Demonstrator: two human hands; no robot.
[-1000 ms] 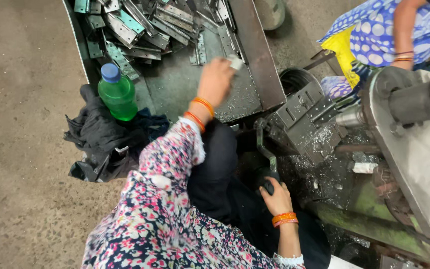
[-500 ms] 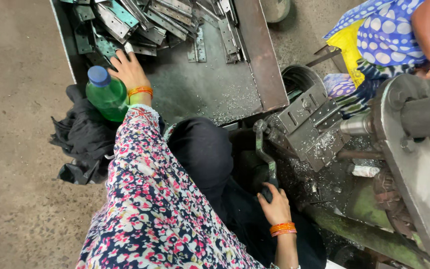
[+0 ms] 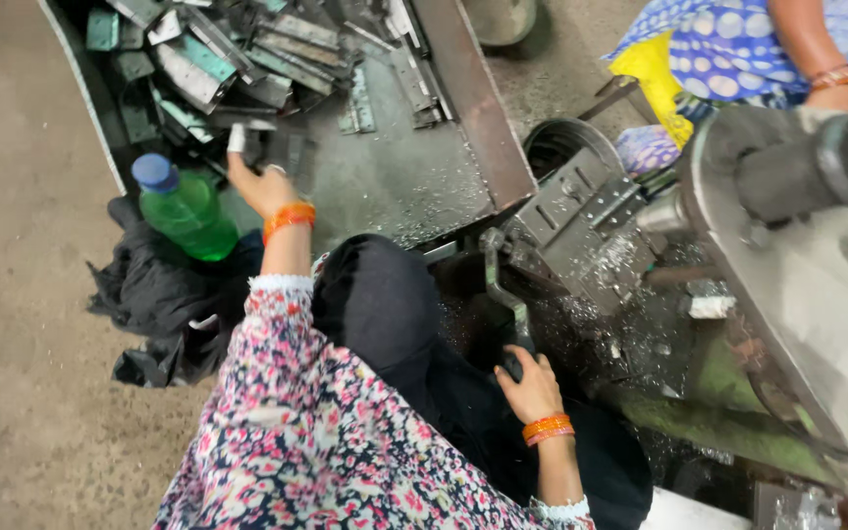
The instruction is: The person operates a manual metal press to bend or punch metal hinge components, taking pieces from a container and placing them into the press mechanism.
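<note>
A: Where is the left hand?
B: In the metal tray, just right of the green bottle, fingers pinched on a small metal piece at the edge of the heap of metal strips
A: And the right hand?
B: Well below the tray, curled tight around the machine's dark lever

Left hand raised at upper left of the frame, pinching a small grey metal piece over a tray of metal strips, green plastic bottle just beside it, right hand low at centre gripping the black knob of a machine lever, another person's patterned blue garment at upper right
</note>
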